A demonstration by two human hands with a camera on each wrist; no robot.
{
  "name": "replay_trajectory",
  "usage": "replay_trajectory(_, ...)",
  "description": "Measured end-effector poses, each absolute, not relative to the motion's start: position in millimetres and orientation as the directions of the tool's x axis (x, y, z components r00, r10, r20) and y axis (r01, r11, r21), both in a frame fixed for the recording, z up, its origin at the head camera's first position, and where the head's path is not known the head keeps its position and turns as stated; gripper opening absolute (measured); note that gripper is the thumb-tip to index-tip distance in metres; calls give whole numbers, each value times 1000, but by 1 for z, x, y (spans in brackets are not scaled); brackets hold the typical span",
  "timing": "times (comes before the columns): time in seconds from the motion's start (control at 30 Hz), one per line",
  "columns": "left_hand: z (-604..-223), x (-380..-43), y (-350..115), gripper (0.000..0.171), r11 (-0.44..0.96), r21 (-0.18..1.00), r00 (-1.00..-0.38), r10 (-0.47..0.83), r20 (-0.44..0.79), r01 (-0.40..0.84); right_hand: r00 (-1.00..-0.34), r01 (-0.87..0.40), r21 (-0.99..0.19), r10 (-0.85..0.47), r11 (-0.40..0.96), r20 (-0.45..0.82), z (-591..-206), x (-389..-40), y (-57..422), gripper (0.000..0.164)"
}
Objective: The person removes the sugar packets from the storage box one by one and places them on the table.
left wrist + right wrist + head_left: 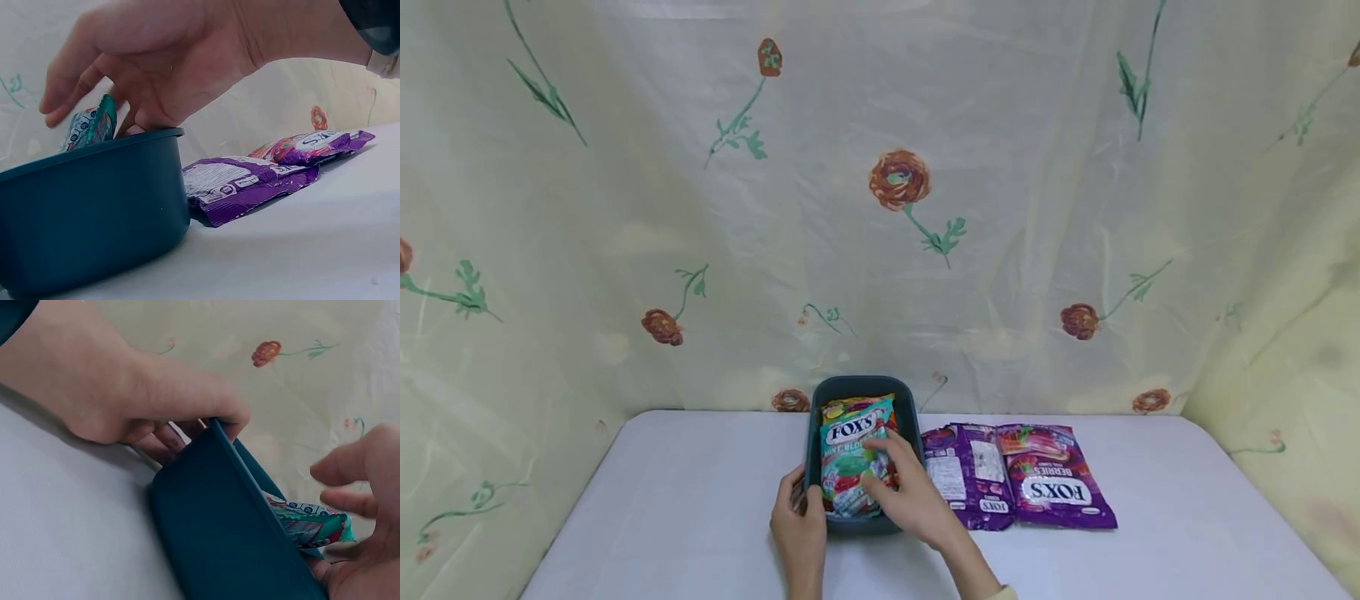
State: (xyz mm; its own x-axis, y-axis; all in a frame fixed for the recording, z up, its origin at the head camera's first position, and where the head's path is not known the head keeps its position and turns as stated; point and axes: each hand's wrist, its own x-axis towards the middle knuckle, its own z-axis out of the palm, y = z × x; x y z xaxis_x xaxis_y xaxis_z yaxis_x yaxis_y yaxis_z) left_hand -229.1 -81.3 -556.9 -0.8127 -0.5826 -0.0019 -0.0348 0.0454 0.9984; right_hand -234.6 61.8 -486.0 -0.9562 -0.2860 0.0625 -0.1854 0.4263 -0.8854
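Note:
A dark teal plastic bin (820,392) stands on the white table with candy bags inside. On top lies a green FOX'S mint candy bag (850,458); a yellow-orange bag (838,408) shows beneath it. My left hand (800,521) grips the bin's left side, its thumb hooked over the rim in the right wrist view and the other fingers against the outer wall. Over the bin's right rim reaches my right hand (913,500), fingers spread just above the mint bag. In the left wrist view that hand (162,62) arches over the rim with nothing pinched.
Right of the bin, two purple FOX'S candy bags lie flat: one back side up (970,483), one showing the berries front (1056,475). A floral curtain (880,292) hangs behind the table's back edge.

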Motion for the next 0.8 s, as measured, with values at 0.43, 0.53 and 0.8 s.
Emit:
replay_trajectory(0.43, -554, -228, -81, 37, 41, 997, -810, -586, -31, -67, -950, -262, -811, -286, 523, 122, -490, -241, 60, 45)
replay_trajectory(0.53, -554, -228, -81, 37, 35, 998, -809, -587, -29, -61, -952, -260, -826, -276, 500, 132, -491, -241, 59, 46)
replay_trajectory(0.8, -556, -229, -82, 36, 36, 999, -805, -593, -10, -38, -977, -170, -915, -186, 367, 106, -493, -237, 57, 47)
